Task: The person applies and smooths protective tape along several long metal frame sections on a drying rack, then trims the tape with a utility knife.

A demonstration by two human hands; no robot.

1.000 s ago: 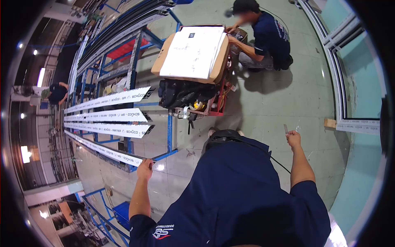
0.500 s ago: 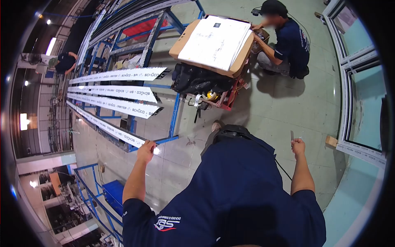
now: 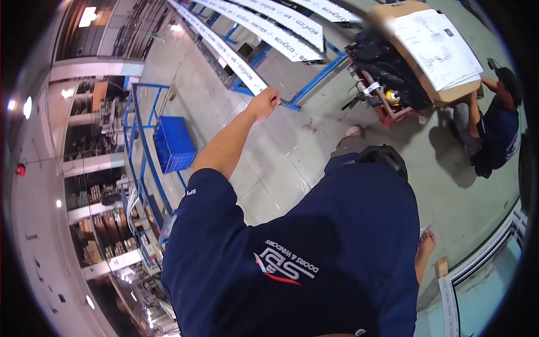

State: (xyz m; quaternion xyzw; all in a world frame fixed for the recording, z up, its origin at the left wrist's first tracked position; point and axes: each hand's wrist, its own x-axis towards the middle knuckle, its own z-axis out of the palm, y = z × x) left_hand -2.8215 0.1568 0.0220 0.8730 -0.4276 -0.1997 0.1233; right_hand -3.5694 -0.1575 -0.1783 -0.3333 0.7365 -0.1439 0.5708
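My left hand [image 3: 265, 104] is closed at the near end of a long window profile [image 3: 227, 53] covered in white printed protective film. Its fingertips are partly hidden from view. More film-wrapped profiles [image 3: 281, 35] lie beside it on a blue metal rack [image 3: 321, 78]. Low on the right, my right hand [image 3: 428, 242] is closed on a thin flat strip [image 3: 425, 229], blurred and too small to identify. My forearm on that side is mostly behind my body.
A co-worker [image 3: 497, 126] crouches by a cart [image 3: 393, 115] loaded with black cloth and a cardboard piece [image 3: 387, 22] under paper drawings [image 3: 438, 48]. A blue crate [image 3: 174, 144] sits by a blue frame [image 3: 135, 112] at left. A framed window [image 3: 483, 258] stands at lower right.
My view has swung left, so the rack, cart and co-worker sit further right and higher. My left hand stays at the profile's end. My right hand is lower beside my body.
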